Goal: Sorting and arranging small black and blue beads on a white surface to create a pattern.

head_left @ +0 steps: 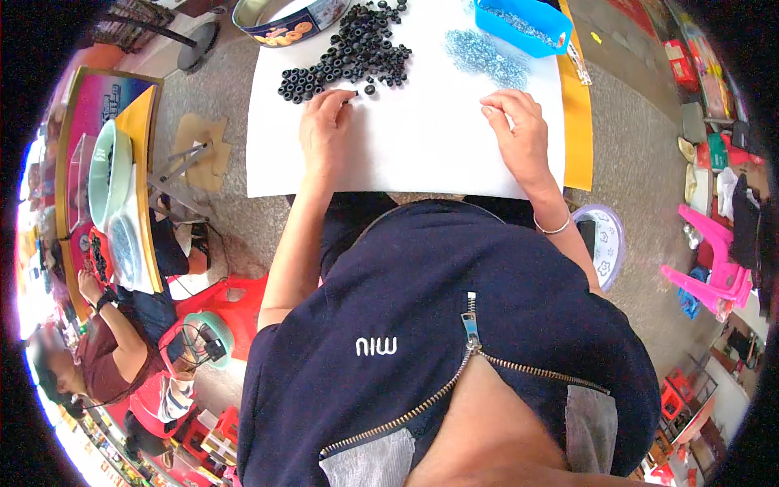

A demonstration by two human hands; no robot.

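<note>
My left hand (327, 126) is closed at the left of the white work surface (414, 154), with a small black part (354, 97) at its thumb and fingertips. Just beyond it spreads a pile of small black ring-shaped parts (357, 50), and one round black part (369, 89) lies apart from the heap. My right hand (518, 134) is pinched over the right side of the surface; whatever sits between its fingertips is too small to make out. A loose patch of small silvery metal pieces (487, 58) lies beyond that hand, beside a blue tray (527, 28) holding more of them.
A round tin (288, 28) stands at the far left of the surface. Yellow board (578, 146) edges its right side. To the left, a person (122, 349) sits at another table with a pale green basin (111, 174). A pink stool (714, 260) and a patterned basin (604, 243) are at right.
</note>
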